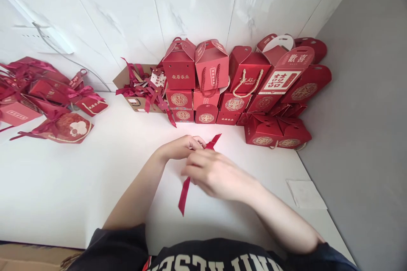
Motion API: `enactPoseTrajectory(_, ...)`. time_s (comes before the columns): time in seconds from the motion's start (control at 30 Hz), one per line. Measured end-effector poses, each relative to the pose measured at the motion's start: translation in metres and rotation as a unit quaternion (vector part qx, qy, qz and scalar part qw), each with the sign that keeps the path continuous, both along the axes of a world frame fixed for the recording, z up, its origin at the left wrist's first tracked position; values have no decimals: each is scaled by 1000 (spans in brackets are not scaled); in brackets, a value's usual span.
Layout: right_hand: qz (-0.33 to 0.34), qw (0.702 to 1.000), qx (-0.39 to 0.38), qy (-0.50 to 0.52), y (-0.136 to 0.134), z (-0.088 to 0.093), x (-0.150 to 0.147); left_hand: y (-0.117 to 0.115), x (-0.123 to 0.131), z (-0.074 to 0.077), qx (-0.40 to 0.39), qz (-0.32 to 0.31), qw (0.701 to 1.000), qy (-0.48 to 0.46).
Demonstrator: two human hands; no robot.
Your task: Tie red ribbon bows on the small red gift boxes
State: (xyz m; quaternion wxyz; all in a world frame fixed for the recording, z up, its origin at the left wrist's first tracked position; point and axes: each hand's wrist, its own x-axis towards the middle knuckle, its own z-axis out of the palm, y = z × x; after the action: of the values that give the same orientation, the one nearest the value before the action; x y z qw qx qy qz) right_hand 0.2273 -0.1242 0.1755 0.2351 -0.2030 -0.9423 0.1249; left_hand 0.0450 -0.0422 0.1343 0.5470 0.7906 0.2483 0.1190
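A dark red ribbon (183,198) runs between my two hands over the white table. One tail hangs down toward me with a slanted cut end, and the other end sticks out past my fingers at the upper right. My left hand (178,147) is closed on the ribbon, its fingertips partly covered by the other hand. In front of it, slightly blurred, my right hand (216,174) has its fingers bent around the ribbon near the middle. The ribbon's middle part is hidden behind my fingers.
Red gift boxes (206,65) with gold print stand stacked against the tiled wall. An open cardboard box (135,103) holds ribbons and tags. Boxes with ribbon bows (52,127) lie at the left. A white paper (306,194) rests by the grey partition (365,114) on the right.
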Motion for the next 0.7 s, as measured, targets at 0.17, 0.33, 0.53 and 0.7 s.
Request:
enactPoseTrajectory(0.17,-79,996,-38,-32,17,-12,46,-2,2,0,-10,21,1000,16)
enactPoseTrajectory(0.33,-73,997,2,-24,4,-33,52,-1,2,-1,-4,16,1000,13)
enactPoseTrajectory(0.53,-124,982,140,15,-16,-58,34,-1,2,-1,-18,17,1000,10)
enactPoseTrajectory(0.7,-167,973,147,59,-29,-64,27,-2,3,3,-21,13,1000,8)
